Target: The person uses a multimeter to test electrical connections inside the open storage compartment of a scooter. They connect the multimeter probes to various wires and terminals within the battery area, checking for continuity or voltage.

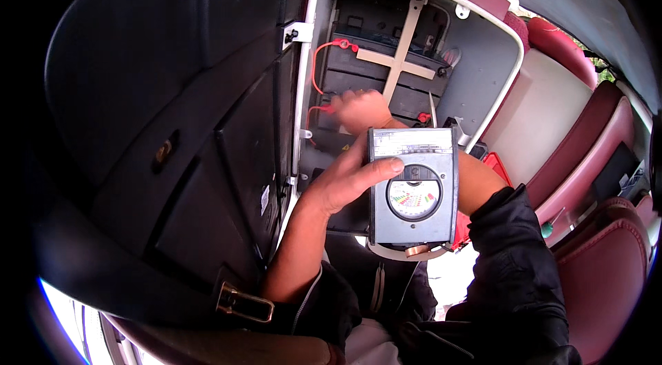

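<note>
A grey box-shaped battery tester (414, 201) with a round, coloured dial is in front of me. My left hand (348, 182) grips its left side, thumb across the front and fingers hidden behind it. Behind the tester my right forearm crosses to the left. My right hand (362, 111), slightly blurred, is closed over the dark batteries (352, 81) in the open compartment. It is beside the red clip end (324, 109) of a cable; whatever its fingers hold is hidden. A tan cross-shaped bracket (398, 65) lies over the batteries. A red terminal piece (423, 117) shows right of my wrist.
The compartment's white rim (518, 55) surrounds the batteries. A large black lid (172, 89) with a metal latch (245, 303) stands along the left. At the right are maroon seats (600, 275), a red case (496, 168) and a green-handled tool (547, 229).
</note>
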A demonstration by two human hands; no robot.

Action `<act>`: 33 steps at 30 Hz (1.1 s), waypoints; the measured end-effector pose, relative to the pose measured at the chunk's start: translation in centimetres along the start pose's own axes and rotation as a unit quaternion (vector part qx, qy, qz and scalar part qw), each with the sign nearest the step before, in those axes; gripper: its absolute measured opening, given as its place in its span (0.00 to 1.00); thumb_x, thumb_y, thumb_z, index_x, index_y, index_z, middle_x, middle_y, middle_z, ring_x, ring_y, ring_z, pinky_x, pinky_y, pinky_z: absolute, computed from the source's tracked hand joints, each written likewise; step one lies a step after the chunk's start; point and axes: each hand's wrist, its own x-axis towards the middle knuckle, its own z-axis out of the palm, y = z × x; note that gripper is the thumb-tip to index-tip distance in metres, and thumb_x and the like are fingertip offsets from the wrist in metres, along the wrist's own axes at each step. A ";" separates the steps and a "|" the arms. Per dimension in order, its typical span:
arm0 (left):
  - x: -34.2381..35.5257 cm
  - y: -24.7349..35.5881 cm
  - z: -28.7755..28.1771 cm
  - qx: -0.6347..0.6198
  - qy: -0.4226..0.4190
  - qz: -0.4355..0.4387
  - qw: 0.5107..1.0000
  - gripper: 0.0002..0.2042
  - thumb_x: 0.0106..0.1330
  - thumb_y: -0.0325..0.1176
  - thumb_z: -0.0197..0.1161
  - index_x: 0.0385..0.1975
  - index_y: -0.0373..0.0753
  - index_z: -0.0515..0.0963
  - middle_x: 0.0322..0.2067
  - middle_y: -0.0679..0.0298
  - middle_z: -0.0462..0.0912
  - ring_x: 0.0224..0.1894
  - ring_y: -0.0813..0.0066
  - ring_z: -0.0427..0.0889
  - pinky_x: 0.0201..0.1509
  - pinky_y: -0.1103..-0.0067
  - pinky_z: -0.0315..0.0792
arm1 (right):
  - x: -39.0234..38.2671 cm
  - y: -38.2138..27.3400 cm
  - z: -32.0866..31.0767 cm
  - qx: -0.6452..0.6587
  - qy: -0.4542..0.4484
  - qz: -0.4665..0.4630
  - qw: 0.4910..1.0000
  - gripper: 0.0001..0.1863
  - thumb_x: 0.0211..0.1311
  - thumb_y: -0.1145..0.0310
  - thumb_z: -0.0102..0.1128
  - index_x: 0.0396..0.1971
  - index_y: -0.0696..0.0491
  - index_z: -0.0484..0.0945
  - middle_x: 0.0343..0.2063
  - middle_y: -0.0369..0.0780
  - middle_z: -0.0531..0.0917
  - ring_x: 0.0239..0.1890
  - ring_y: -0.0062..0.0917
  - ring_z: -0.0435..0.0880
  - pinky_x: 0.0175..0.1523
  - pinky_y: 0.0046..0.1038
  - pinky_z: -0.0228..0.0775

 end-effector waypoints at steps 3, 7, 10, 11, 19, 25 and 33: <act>0.0 0.0 0.0 0.006 0.003 0.004 1.000 0.29 0.60 0.37 0.60 0.59 0.32 0.62 0.52 0.59 0.72 0.57 0.70 0.68 0.62 0.74 0.60 | 0.1 -1.0 0.4 -0.014 -0.001 0.030 0.999 0.05 0.44 0.67 0.58 0.22 0.51 0.75 0.19 0.40 0.79 0.23 0.34 0.82 0.27 0.34 0.75; -0.2 -0.1 -0.2 -0.019 0.020 -0.001 1.000 0.27 0.60 0.40 0.58 0.57 0.32 0.65 0.50 0.59 0.73 0.55 0.70 0.70 0.61 0.74 0.62 | 2.2 0.4 -2.1 0.022 -0.105 0.049 0.993 0.06 0.45 0.68 0.58 0.22 0.53 0.80 0.24 0.44 0.82 0.26 0.37 0.83 0.31 0.36 0.76; -0.4 0.2 -0.5 -0.088 0.013 0.009 0.996 0.27 0.61 0.42 0.57 0.56 0.32 0.66 0.50 0.60 0.74 0.53 0.71 0.72 0.59 0.74 0.63 | 5.0 0.9 -4.5 0.031 -0.184 0.041 0.981 0.07 0.47 0.69 0.59 0.26 0.54 0.83 0.30 0.48 0.83 0.32 0.41 0.84 0.37 0.38 0.76; -0.5 0.3 -0.6 -0.117 0.015 0.006 0.993 0.27 0.60 0.43 0.58 0.56 0.32 0.66 0.51 0.60 0.73 0.54 0.71 0.71 0.60 0.74 0.62 | 5.6 0.7 -5.1 0.025 -0.190 0.031 0.981 0.08 0.47 0.69 0.59 0.26 0.54 0.83 0.30 0.48 0.83 0.32 0.41 0.83 0.38 0.38 0.76; 0.0 -0.2 -0.4 -0.054 0.019 0.018 0.998 0.28 0.60 0.41 0.59 0.57 0.31 0.64 0.51 0.58 0.73 0.55 0.70 0.71 0.61 0.74 0.61 | 3.8 0.9 -3.2 0.152 -0.100 0.081 0.980 0.07 0.48 0.72 0.58 0.30 0.56 0.76 0.27 0.48 0.82 0.32 0.46 0.81 0.38 0.41 0.72; 0.2 -0.5 -0.4 -0.054 0.029 0.014 0.998 0.30 0.59 0.41 0.61 0.58 0.30 0.62 0.53 0.57 0.72 0.57 0.69 0.69 0.62 0.73 0.60 | 2.6 2.1 0.2 0.364 0.133 -0.066 0.919 0.09 0.48 0.72 0.62 0.31 0.57 0.79 0.29 0.47 0.81 0.31 0.43 0.80 0.39 0.37 0.73; 0.3 -0.2 -0.7 -0.052 0.008 0.023 0.998 0.33 0.59 0.44 0.62 0.58 0.28 0.60 0.53 0.54 0.70 0.57 0.67 0.67 0.63 0.73 0.58 | 3.8 0.9 0.1 0.326 0.019 0.041 0.944 0.08 0.54 0.69 0.59 0.29 0.59 0.76 0.26 0.50 0.79 0.30 0.47 0.79 0.36 0.38 0.72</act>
